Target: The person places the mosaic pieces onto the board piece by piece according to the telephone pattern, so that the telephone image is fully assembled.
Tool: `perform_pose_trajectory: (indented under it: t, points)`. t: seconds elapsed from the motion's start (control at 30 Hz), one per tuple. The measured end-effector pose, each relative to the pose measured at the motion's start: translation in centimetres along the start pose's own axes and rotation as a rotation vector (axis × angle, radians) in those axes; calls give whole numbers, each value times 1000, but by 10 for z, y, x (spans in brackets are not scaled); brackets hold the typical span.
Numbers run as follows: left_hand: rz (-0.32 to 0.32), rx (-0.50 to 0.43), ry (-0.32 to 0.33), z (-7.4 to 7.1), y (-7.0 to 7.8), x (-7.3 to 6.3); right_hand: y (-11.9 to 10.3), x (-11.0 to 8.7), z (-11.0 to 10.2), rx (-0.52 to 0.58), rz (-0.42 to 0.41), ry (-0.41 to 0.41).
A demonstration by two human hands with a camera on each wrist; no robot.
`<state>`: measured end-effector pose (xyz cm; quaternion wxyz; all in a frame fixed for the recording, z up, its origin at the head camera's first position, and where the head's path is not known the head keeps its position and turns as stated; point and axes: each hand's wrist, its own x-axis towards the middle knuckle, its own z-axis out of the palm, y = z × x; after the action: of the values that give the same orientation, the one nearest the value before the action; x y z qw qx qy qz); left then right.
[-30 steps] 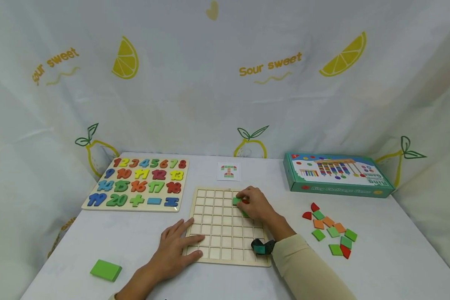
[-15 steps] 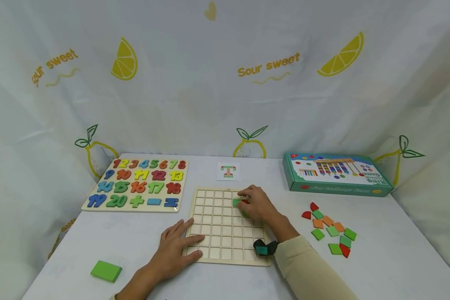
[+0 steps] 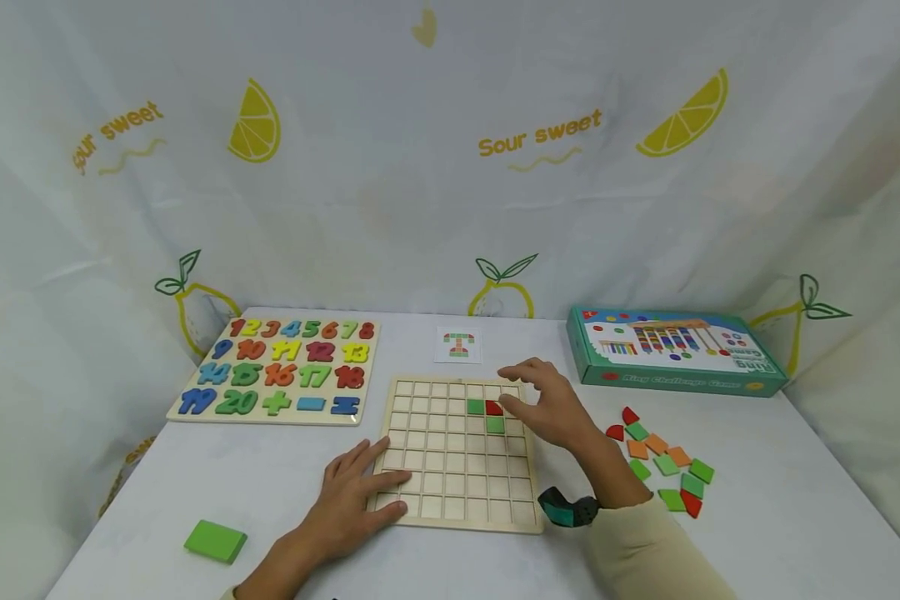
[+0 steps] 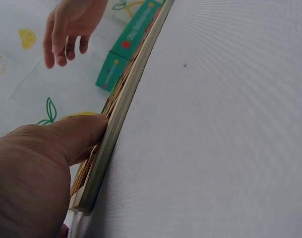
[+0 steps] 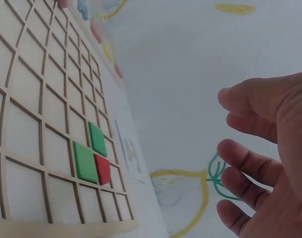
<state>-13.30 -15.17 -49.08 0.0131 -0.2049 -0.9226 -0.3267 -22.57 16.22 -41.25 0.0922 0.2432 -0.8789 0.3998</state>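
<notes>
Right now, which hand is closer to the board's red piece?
Right hand: it hovers right of the red piece; the left hand, farther off, touches the left edge of the board.

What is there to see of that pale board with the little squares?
The pale board looks wooden, roughly square, with thin raised strips dividing it into many small cells. It lies flat on the white table. Three cells are filled: a green tile left of a red tile with a rounded edge, and a lighter green tile just nearer than the red. The left hand rests on its left side; the right hand is apart from it, near the far right corner.
</notes>
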Motion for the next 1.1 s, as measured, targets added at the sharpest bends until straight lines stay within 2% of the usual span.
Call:
perform_pose_trajectory:
  t: [0.33, 0.5, 0.67, 0.77, 0.93, 1.1]
  points:
    - [-5, 0, -4, -1, 1, 0, -4, -26, -44, -79, -71, 104]
    - [-5, -3, -4, -1, 0, 0, -3, -40, -63, -149, -29, 134]
    - [2, -3, -1, 2, -2, 0, 8, -54, -82, -188, 26, 172]
    - [9, 0, 4, 3, -2, 0, 20, -62, -92, -193, 47, 190]
    - [7, 2, 2, 4, -2, 1, 43, -75, -102, -218, 129, 216]
    - [3, 5, 3, 3, -2, 1, 114, -88, -100, -259, 197, 273]
